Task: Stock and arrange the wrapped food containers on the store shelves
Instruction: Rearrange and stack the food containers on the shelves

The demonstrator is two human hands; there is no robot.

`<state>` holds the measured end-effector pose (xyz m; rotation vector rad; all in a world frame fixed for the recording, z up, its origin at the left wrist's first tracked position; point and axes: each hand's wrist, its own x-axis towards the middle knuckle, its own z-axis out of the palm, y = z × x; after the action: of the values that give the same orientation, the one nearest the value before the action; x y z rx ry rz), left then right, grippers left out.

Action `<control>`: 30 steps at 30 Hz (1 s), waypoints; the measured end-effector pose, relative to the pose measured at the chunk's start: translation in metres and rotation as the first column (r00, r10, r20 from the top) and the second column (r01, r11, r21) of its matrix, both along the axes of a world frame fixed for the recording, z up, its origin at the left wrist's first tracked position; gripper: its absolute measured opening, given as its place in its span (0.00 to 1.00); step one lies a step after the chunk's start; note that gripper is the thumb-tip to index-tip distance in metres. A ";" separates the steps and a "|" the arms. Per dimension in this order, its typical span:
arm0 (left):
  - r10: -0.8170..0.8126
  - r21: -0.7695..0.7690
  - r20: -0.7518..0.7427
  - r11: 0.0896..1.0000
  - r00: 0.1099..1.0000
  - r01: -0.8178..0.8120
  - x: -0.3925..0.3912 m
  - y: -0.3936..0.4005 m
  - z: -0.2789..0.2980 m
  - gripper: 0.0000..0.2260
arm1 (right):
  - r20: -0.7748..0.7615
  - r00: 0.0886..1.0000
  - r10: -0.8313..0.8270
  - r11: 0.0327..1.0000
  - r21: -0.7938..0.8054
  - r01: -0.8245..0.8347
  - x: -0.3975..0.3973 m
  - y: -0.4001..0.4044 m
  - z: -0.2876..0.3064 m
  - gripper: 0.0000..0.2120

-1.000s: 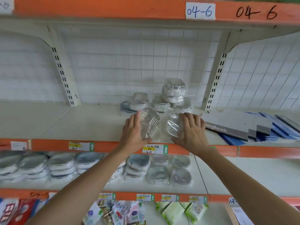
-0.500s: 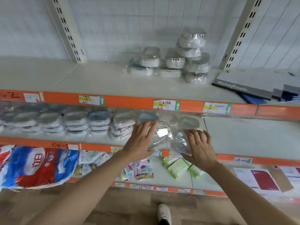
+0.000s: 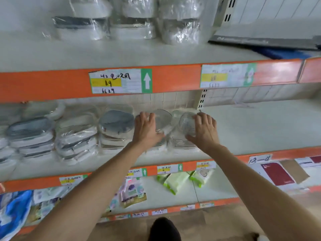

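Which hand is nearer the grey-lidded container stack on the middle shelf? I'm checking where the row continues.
Left. The left hand sits just right of the grey-lidded stack; the right hand is farther right, beyond it.

Both arms outstretched — left hand [image 3: 146, 130], right hand [image 3: 204, 132]; fingers curled.

Bare forearms, no sleeves; dark shoe toe [image 3: 164, 229] below.

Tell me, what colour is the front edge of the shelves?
Orange, seen clearly in the head view on the shelf edge.
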<state>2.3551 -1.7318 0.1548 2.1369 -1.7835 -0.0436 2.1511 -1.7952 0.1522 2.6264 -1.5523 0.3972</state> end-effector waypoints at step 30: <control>-0.380 0.276 0.201 0.906 0.903 0.320 0.004 0.070 0.036 0.09 | -0.154 0.974 0.165 0.982 0.116 -0.148 0.031 0.063 0.006 0.17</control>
<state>2.3594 -1.6616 0.1912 2.0121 -2.4109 -0.0852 2.1818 -1.7320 0.1578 2.7901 -1.3566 0.1077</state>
